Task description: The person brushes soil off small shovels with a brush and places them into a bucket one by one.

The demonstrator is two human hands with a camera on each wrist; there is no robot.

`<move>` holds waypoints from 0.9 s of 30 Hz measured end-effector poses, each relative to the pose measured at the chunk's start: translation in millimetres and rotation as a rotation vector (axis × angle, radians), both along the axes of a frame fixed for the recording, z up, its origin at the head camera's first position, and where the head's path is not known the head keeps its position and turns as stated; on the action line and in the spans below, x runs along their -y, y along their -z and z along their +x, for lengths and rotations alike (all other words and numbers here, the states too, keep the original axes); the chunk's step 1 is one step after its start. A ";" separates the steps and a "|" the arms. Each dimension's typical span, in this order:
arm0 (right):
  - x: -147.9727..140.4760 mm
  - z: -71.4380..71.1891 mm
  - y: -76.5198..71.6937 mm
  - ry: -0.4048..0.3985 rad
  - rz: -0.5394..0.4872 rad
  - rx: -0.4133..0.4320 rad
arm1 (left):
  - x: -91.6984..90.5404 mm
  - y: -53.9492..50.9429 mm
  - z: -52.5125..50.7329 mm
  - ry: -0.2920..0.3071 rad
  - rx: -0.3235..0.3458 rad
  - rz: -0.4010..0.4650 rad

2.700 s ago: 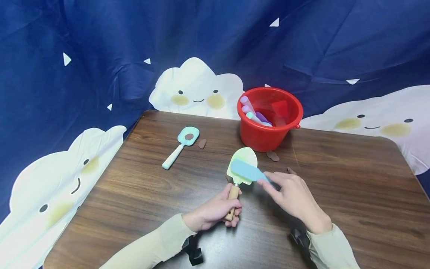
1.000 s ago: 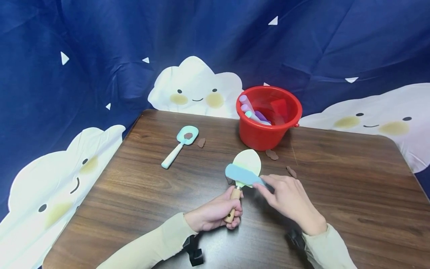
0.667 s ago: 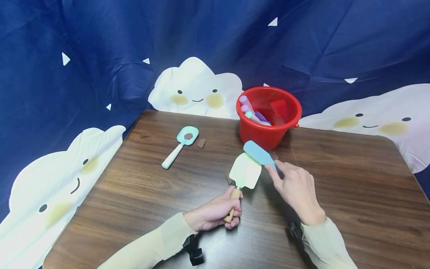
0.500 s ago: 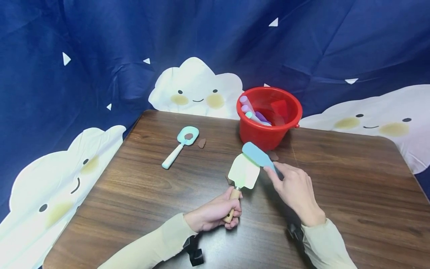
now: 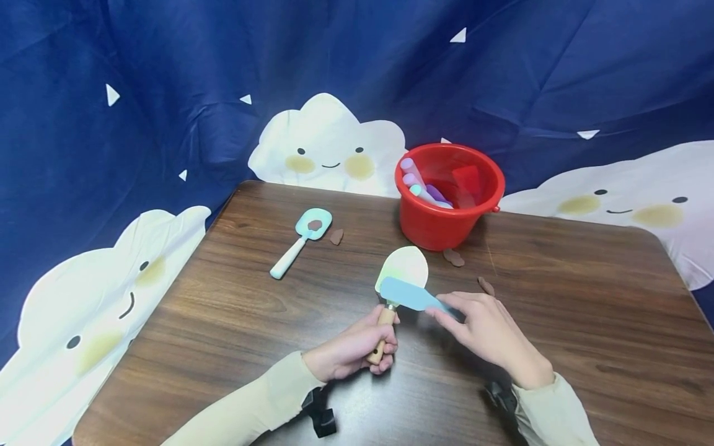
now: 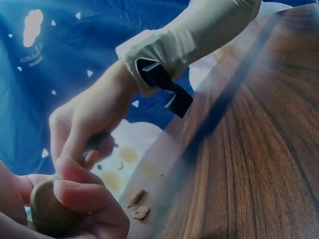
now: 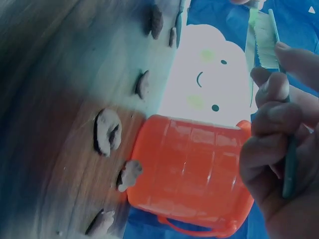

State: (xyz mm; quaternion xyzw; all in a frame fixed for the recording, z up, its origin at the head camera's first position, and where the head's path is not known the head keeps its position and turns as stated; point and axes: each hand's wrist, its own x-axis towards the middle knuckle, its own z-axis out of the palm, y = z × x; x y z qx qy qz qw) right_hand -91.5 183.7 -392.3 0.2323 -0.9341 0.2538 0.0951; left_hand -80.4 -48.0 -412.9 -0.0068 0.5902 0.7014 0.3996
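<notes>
My left hand [image 5: 357, 348] grips the wooden handle of a small trowel [image 5: 409, 266] with a pale green-white blade, held over the table. The handle's round end shows in the left wrist view. Between thumb and fingers my right hand [image 5: 491, 329] holds a light blue brush [image 5: 404, 293]. Its head lies across the lower part of the trowel blade, near the handle. Pale bristles [image 7: 267, 46] show facing the blade in the right wrist view. A mint shovel [image 5: 288, 257] with a white handle lies on the table at left, a brown lump [image 5: 315, 225] on its scoop.
A red bucket [image 5: 435, 229] stands at the back of the wooden table [image 5: 223, 310]. Purple and mint handles [image 5: 409, 179] and a red piece are inside it. Brown lumps lie scattered, one beside the shovel [image 5: 336, 236], others near the bucket [image 5: 453, 257] and further right [image 5: 486, 286].
The brush has moved up and down the trowel blade. Since half a second ago it has come from the tip end down toward the handle. The left hand keeps its grip with little movement.
</notes>
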 end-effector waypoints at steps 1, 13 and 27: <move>-1.9 -0.2 -0.2 0.002 0.001 0.001 | -0.2 -0.4 0.6 0.007 0.000 0.000; -17.5 -8.6 -1.1 0.242 -0.035 -0.293 | -2.5 -0.4 3.7 0.088 -0.044 0.019; 8.8 6.4 4.2 0.025 -0.068 -0.146 | -4.5 1.0 3.8 0.064 -0.033 -0.011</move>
